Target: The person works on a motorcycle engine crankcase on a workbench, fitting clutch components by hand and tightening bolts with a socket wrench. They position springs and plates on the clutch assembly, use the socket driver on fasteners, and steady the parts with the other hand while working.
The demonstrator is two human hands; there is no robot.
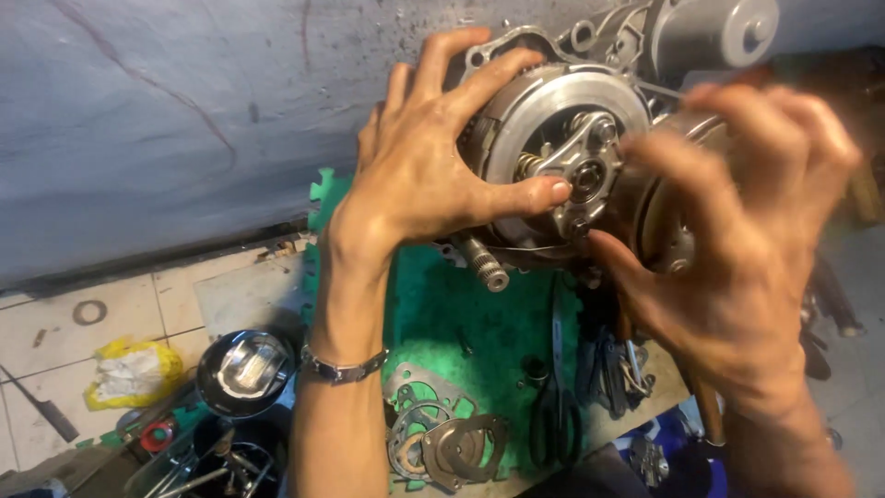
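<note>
Hands meet at the top of the view, both on a round metal clutch [562, 138] that sits in a grey engine case [701, 37]. The clutch faces the person, so its flat face looks out and its middle shaft points straight at the camera.

The left hand [424, 175] lies spread on the left side of the clutch. Its fingers curl over the rim and its thumb [525, 195] presses on the face, close to the middle. It grips the clutch.

The right hand [737, 231] comes in from the right. It is blurred. Its fingers bend around a smaller round part [664, 212] just beside the clutch, touching its right edge. It looks like a grip, but the blur hides how tight it is.

Both hands are about as near to the clutch. The left one covers more of it.

Below the clutch a short toothed shaft [486, 266] sticks out toward the green mat [461, 323]. The mat has some bare room in its middle. Near its lower edge lie flat gaskets [419, 406], a round plate [466, 447] and black scissors [553, 415]. More tools [613, 364] crowd the right edge. Left of the mat, on the tile floor [55, 332], sit a shiny cap [247, 369] and a yellow rag [134, 371]. A grey wall [184, 111] stands close behind.
</note>
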